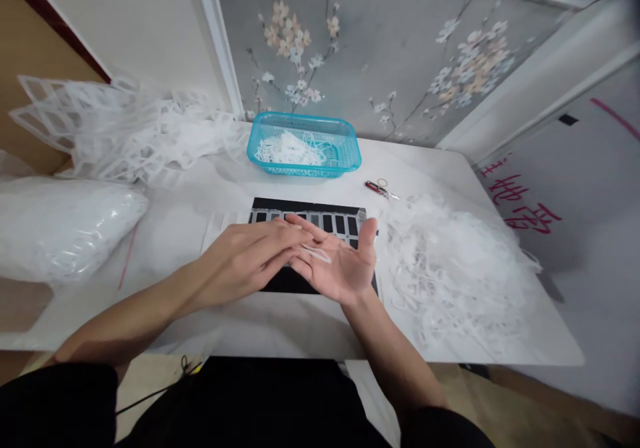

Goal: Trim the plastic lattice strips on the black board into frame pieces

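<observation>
My right hand (343, 265) lies palm up over a black mat (310, 211), fingers stretched out, with a small white plastic strip (317, 253) resting on the palm. My left hand (250, 258) is palm down, its fingers flat and laid across the right hand's fingers, touching the strip. A white grid-like plastic piece (320, 221) with rectangular holes lies on the mat just behind both hands.
A turquoise basket (345, 155) holding white plastic pieces stands behind the mat. Small red-handled snips (380, 189) lie to its right. A heap of white plastic scraps (450, 268) fills the table's right side; white lattice sheets (115, 128) and a filled plastic bag (60, 225) sit left.
</observation>
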